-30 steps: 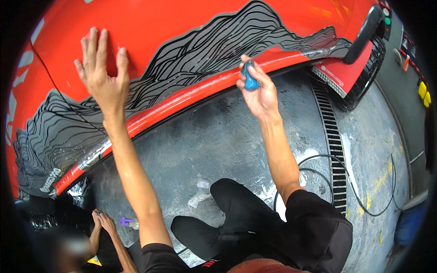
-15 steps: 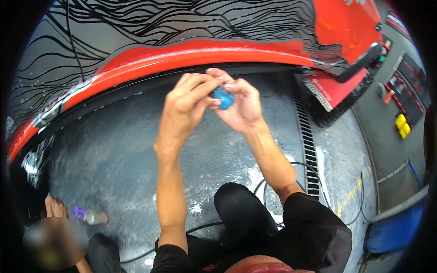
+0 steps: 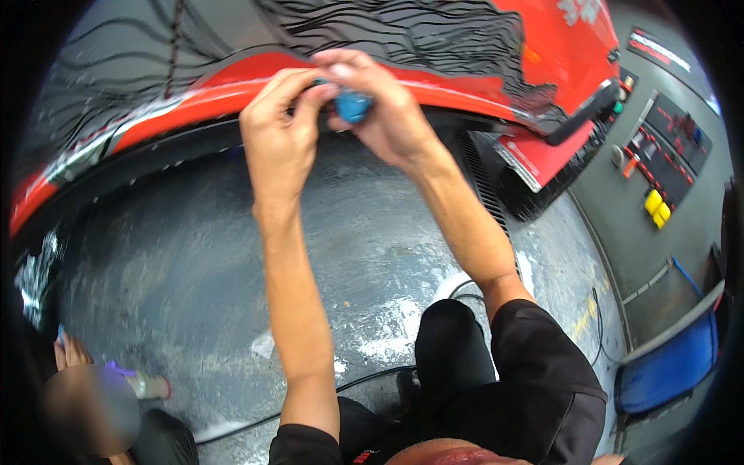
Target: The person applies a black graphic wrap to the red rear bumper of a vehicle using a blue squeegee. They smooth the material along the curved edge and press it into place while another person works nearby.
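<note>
Both hands are raised in front of the lower side of a red and grey car (image 3: pixel 256 70) with black wavy lines. A small, shiny blue lump of clay (image 3: pixel 353 107) sits between them. My right hand (image 3: pixel 387 105) curls around the lump from the right, its fingers partly hiding it. My left hand (image 3: pixel 275 128) pinches at the lump's left edge, thumb and fingertips pressed together; a bit of blue shows at the fingertips. The hands are slightly blurred.
A co-worker's hand (image 3: pixel 74 353) is at the lower left, beside a spray bottle (image 3: pixel 151 385) with a purple top. A black hose (image 3: pixel 372 377) crosses the wet floor. A drain grate (image 3: pixel 484 186), a red-flapped wheel area and a blue padded seat (image 3: pixel 670 364) lie to the right.
Both hands have moved up and left with the blue clay, now overlapping the car's red lower edge. My left fingertips have shifted along the lump. The view has tilted slightly.
</note>
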`<state>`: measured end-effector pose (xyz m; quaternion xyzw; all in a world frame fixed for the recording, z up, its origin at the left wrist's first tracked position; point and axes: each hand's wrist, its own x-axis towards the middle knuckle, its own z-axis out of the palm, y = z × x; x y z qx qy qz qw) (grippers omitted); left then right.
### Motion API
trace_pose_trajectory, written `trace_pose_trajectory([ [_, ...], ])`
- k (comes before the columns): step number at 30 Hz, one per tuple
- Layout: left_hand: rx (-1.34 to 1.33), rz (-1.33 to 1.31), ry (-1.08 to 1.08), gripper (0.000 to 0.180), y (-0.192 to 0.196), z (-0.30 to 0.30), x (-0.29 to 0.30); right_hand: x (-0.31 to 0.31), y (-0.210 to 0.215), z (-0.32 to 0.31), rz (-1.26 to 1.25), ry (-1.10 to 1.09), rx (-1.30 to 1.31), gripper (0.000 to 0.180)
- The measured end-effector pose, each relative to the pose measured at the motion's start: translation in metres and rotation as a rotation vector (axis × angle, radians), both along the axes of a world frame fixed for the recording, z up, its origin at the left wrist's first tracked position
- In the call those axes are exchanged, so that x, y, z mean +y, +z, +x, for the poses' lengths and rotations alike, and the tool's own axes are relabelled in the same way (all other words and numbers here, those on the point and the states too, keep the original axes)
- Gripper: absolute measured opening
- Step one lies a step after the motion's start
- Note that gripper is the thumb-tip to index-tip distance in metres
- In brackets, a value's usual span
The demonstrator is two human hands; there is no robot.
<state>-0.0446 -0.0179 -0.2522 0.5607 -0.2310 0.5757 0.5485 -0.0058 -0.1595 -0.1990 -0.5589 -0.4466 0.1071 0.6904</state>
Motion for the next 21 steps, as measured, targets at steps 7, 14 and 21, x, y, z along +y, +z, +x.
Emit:
trace_pose_trajectory([
  [7,0.157,-0.073,-0.396,0.016,-0.014,-0.003,0.017,0.015,0.005,-0.007,-0.161,-0.104,-0.083,0.060],
  [14,0.153,-0.272,-0.833,0.022,-0.034,0.024,0.017,0.013,-0.008,-0.004,-0.288,-0.259,-0.147,0.070],
  [21,0.008,-0.154,-0.248,0.034,-0.020,0.019,-0.035,0.001,0.009,-0.031,-0.270,-0.465,-0.242,0.067],
])
